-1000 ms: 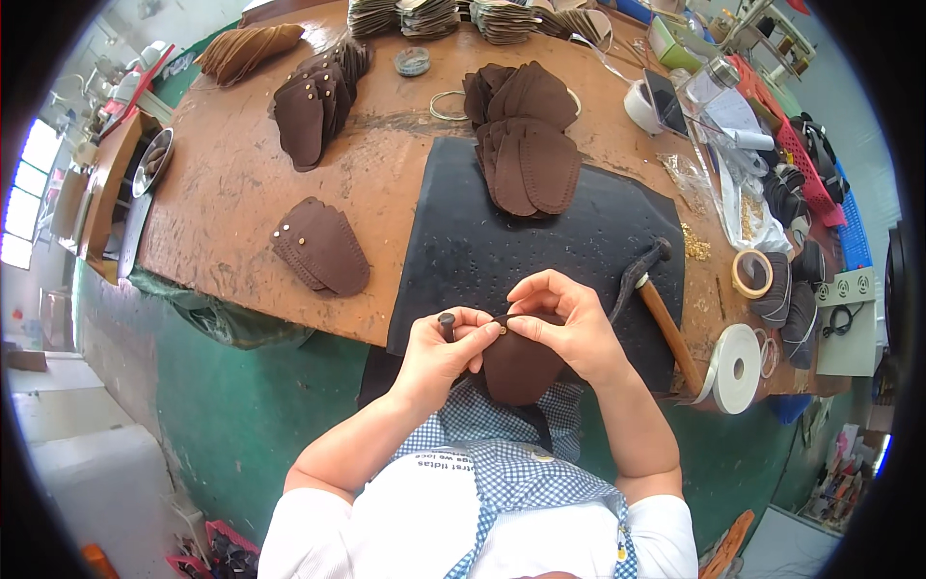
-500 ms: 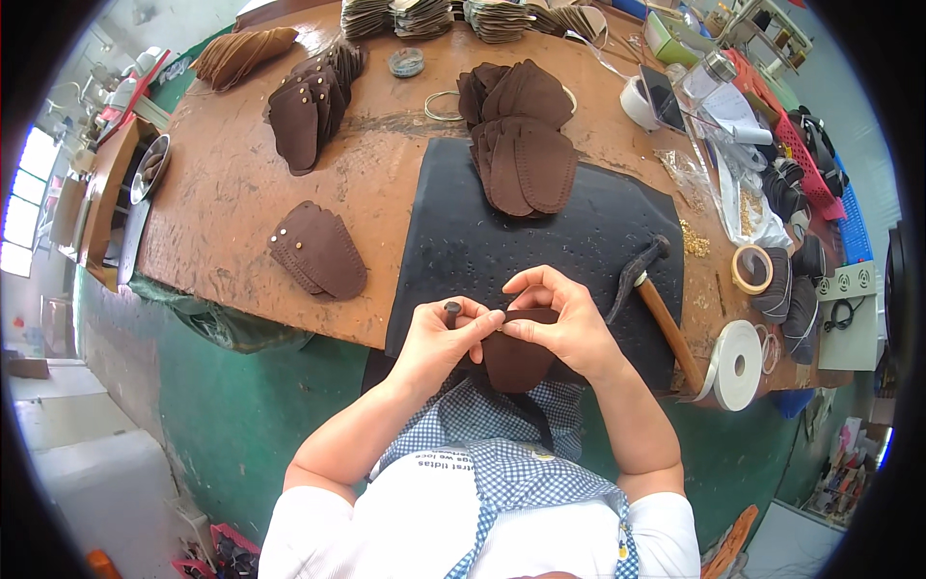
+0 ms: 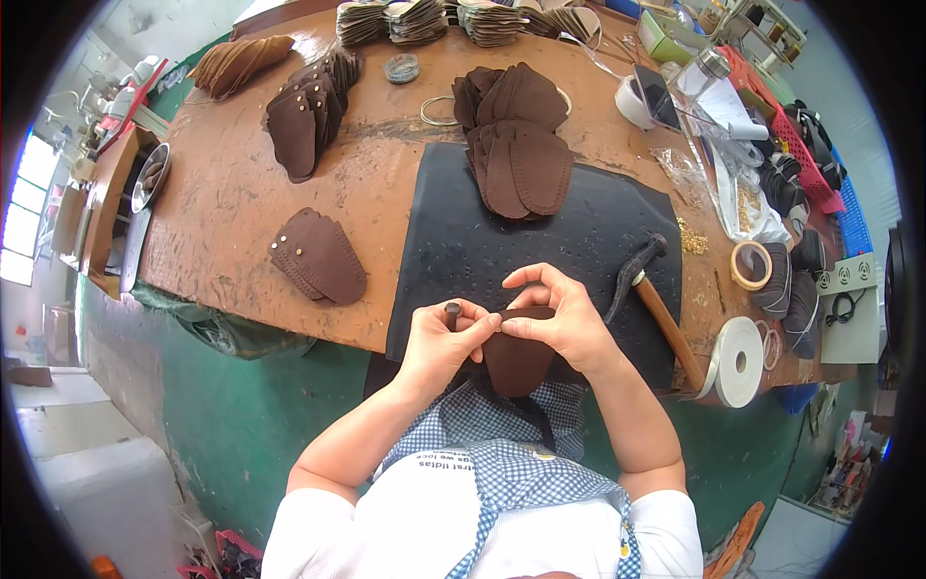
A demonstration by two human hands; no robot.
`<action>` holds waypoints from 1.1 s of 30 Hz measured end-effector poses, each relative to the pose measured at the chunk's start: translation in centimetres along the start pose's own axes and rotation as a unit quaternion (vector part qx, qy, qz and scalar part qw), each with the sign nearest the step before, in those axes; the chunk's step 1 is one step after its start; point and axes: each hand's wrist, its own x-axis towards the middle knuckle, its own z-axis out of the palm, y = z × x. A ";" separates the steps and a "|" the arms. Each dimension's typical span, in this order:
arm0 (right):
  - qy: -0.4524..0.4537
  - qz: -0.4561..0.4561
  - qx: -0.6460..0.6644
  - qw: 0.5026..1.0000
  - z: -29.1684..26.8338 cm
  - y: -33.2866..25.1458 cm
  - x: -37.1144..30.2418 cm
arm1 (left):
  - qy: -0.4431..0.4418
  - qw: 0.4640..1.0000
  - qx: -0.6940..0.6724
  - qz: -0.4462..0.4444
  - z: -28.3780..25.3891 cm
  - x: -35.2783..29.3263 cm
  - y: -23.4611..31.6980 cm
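Note:
A dark brown leather piece (image 3: 519, 365) hangs at the front edge of the black mat (image 3: 550, 251), its upper edge between my hands. My right hand (image 3: 564, 323) pinches that edge between thumb and index finger, the other fingers curled above. My left hand (image 3: 434, 340) meets it there, thumb and fingertip pressed together at the leather's upper left corner. A short dark metal punch (image 3: 453, 311) stands up out of my left hand's curled fingers. Whatever small part lies between the fingertips is hidden. To the right, a hammer (image 3: 666, 323) with a wooden handle rests on the mat.
Stitch-holed leather pieces (image 3: 526, 169) are stacked on the mat's far side. At left lie a small studded pile (image 3: 318, 256) and a larger studded stack (image 3: 299, 121). Gold-coloured bits (image 3: 693, 239), a tape roll (image 3: 750, 264) and a white roll (image 3: 739, 362) sit at right.
Both hands keep their pinch on the leather almost unmoved. The whole view has shifted very slightly.

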 end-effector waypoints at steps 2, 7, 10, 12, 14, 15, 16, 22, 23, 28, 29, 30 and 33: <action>-0.004 0.008 0.025 1.000 0.0 0.2 0.1 | 0.002 1.000 0.010 0.000 0.0 -0.1 0.0; -0.010 0.006 0.043 0.999 -0.1 0.8 0.6 | 0.008 1.000 0.011 0.001 -0.1 -0.1 -0.1; -0.013 0.008 0.040 0.999 -0.4 0.8 0.8 | 0.001 1.000 -0.003 -0.016 -0.1 0.0 0.6; -0.010 0.011 0.032 0.999 -0.7 0.7 0.8 | -0.004 1.000 -0.005 -0.017 -0.2 0.2 0.6; -0.018 0.014 0.030 0.999 -0.9 0.3 0.5 | -0.017 1.000 -0.008 -0.017 -0.2 0.4 0.8; 0.000 0.014 0.026 1.000 -1.1 0.3 0.3 | -0.031 0.999 0.027 -0.002 -0.1 0.5 0.8; -0.009 -0.006 0.007 1.000 -1.3 0.6 0.5 | -0.052 0.997 0.060 0.016 0.3 0.8 1.0; -0.064 -0.038 0.010 0.997 -1.0 0.5 0.1 | -0.038 0.983 0.177 0.035 -0.6 0.1 2.4; -0.065 -0.046 0.003 0.997 -1.2 0.2 -0.6 | -0.041 0.982 0.177 0.049 -0.4 0.0 2.5; 0.177 -0.123 -0.016 0.976 -6.5 -1.8 -3.1 | 0.077 0.939 0.174 0.285 0.0 -0.1 6.0; 0.252 -0.154 -0.104 0.950 -9.2 -1.8 -2.9 | 0.124 0.895 0.202 0.378 -0.2 -0.1 6.4; 0.314 -0.148 -0.106 0.932 -11.9 -2.1 -3.0 | 0.108 0.832 0.271 0.472 -0.5 0.3 7.0; 0.459 -0.156 -0.260 0.835 -23.1 0.7 -1.8 | 0.010 0.614 0.442 0.654 0.2 1.8 8.4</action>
